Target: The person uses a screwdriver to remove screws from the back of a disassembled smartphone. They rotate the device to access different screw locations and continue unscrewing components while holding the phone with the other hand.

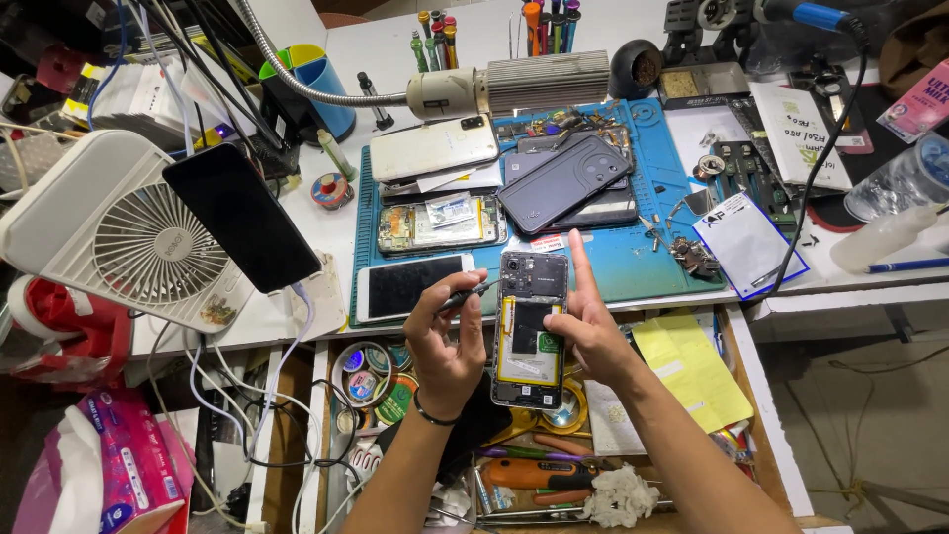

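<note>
An opened phone (531,331) with its back cover off, battery and circuit board showing, is held upright above the open drawer. My right hand (591,331) grips its right edge, index finger stretched up along the side. My left hand (445,336) holds a thin dark tool (465,295), its tip pointing at the upper left edge of the phone.
A blue work mat (633,252) on the white bench carries several phones, an opened phone (440,223) and loose small parts. A white desk fan (129,232) with a black phone (242,218) leaning on it stands at left. Lamp head (524,84) hangs over the mat. The drawer (554,465) holds tape rolls, pliers, yellow paper.
</note>
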